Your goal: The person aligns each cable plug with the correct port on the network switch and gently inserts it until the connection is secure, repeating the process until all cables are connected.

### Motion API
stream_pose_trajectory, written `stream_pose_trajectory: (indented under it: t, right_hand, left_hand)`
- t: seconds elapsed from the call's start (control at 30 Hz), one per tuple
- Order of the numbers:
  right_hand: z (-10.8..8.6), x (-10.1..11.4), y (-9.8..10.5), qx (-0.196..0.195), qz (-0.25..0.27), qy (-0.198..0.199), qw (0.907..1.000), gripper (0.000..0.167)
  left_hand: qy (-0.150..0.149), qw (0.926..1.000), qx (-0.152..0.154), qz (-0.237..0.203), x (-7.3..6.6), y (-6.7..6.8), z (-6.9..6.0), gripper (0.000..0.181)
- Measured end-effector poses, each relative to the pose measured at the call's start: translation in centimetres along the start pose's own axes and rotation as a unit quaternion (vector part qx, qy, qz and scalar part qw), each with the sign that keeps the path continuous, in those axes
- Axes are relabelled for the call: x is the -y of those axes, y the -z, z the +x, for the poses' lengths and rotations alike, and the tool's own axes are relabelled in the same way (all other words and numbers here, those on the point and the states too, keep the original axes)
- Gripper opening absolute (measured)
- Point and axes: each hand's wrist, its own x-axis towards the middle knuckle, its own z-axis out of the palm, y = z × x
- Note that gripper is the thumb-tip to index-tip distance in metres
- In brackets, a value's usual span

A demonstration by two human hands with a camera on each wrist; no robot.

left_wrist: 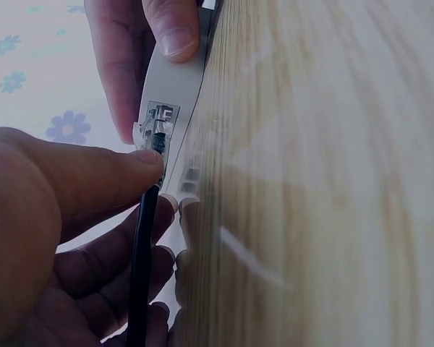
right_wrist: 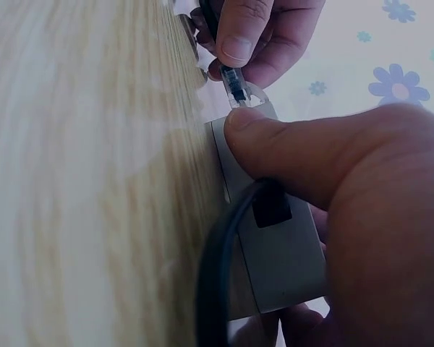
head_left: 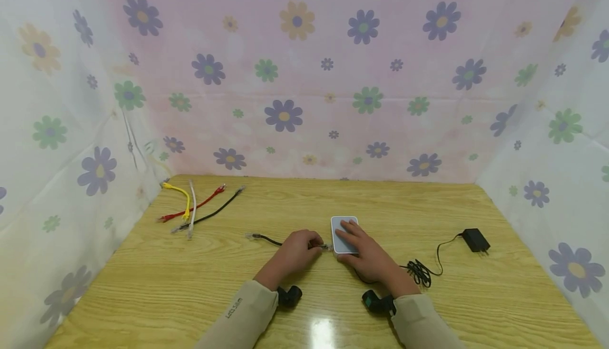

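My left hand (head_left: 297, 251) pinches a short black network cable (left_wrist: 141, 267) just behind its clear plug (right_wrist: 235, 85), between thumb and fingers. That plug is at the port in the left side of a small white router (right_wrist: 282, 264) with a grey top; how deep it sits I cannot tell. The router lies flat on the table under my right hand (head_left: 368, 254), which holds it with fingers spread over the top and the thumb (right_wrist: 275, 141) against the near side. A black power cord (right_wrist: 220, 260) enters that near side. The cable's other plug (head_left: 251, 236) lies off to the left.
Toward the back left lie a yellow cable (head_left: 183, 193), a white cable (head_left: 192, 206), a red cable (head_left: 206, 200) and another black cable (head_left: 216, 211), crossing one another. The cord's coil (head_left: 420, 273) and black power adapter (head_left: 476, 240) are at right. Flowered cloth (head_left: 304, 74) surrounds the wooden table (head_left: 285, 195).
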Motion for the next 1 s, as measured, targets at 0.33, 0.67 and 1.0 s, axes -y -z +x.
stream_pose_trajectory:
  t: [0.33, 0.67, 1.0]
  right_hand:
    - [-0.1, 0.2, -0.1, -0.009, 0.002, 0.003, 1.0, 0.06]
    - [0.2, 0.6, -0.6, -0.016, 0.017, -0.018, 0.9996, 0.059]
    - [0.2, 0.7, -1.1, -0.033, 0.022, -0.032, 0.9987, 0.058]
  left_hand:
    - [-0.007, 0.9998, 0.008, 0.017, -0.1, 0.0, 0.0, 0.015]
    - [-0.017, 0.9994, 0.0, 0.032, -0.2, -0.2, -0.1, 0.015]
    - [-0.03, 0.9986, -0.012, 0.041, 0.0, -0.6, 0.1, 0.013]
